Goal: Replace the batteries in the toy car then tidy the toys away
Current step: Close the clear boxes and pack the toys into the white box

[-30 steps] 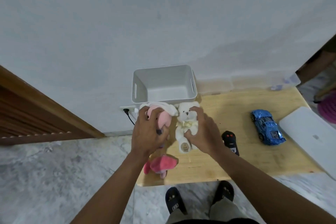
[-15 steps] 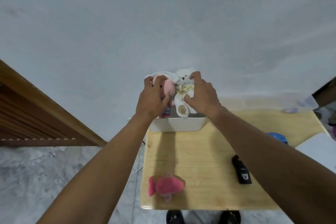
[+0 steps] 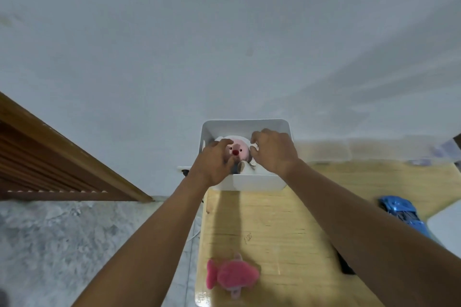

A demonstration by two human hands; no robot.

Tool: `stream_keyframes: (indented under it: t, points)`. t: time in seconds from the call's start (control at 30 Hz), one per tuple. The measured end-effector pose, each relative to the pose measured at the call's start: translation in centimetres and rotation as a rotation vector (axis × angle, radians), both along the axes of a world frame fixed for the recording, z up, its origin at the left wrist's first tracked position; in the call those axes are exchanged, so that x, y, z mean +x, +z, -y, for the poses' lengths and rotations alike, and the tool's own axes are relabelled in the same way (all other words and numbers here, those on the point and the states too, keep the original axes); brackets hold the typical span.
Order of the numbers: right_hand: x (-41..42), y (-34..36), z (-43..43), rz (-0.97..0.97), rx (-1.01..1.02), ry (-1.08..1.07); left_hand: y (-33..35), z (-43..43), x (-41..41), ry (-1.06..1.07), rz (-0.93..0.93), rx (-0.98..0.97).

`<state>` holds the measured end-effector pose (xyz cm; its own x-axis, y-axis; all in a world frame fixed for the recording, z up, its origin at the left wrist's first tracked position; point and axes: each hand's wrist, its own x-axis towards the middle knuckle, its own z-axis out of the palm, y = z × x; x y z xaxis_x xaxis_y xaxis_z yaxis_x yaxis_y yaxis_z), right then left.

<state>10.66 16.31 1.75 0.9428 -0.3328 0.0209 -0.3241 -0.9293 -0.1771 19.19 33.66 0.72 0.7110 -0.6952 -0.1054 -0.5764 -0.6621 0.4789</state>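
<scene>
Both hands down in the white bin at frame centre, left hand and right hand curled around the pink-faced plush, grip tightness unclear; looks light, squashy, grab the body anywhere.

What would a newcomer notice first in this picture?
Both hands, left and right, reach into the white bin at the table's far edge, over a pink-faced plush. A pink fish lies near the front edge; a blue car sits at right.
</scene>
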Motion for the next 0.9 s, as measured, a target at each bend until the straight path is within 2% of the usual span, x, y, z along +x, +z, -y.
stream_keyframes:
  t: [0.17, 0.23, 0.27, 0.33, 0.43, 0.5, 0.63, 0.7, 0.9]
  points:
    - [-5.4, 0.8, 0.1, 0.48, 0.067, -0.09, 3.1, -0.2, -3.6, -0.042, 0.066, -0.26]
    - [-8.8, 0.3, 0.4, 0.527, 0.077, -0.162, 3.6, -0.7, -6.1, -0.098, 0.067, -0.328]
    - [-10.5, -0.2, 0.6, 0.462, 0.087, -0.22, 3.7, -1.0, -7.4, -0.132, 0.037, -0.323]
    - [-14.0, -1.6, 0.9, 0.191, 0.128, -0.358, 2.6, -1.9, -9.4, -0.211, -0.076, -0.207]
    - [-18.7, -3.8, 0.8, -0.269, 0.205, -0.536, -0.6, -3.6, -11.5, -0.314, -0.286, 0.206]
    - [-21.2, -5.0, 0.5, -0.415, 0.245, -0.598, -2.6, -5.1, -12.6, -0.337, -0.347, 0.392]
    - [-24.4, -7.6, -0.3, -0.49, 0.362, -0.639, -5.1, -7.4, -14.5, -0.247, -0.519, 0.48]
    - [-25.2, -8.7, -0.9, -0.468, 0.366, -0.642, -5.8, -8.2, -15.1, -0.229, -0.497, 0.535]
    - [-25.9, -10.1, -1.7, -0.334, 0.332, -0.648, -7.2, -9.1, -15.4, -0.235, -0.563, 0.454]
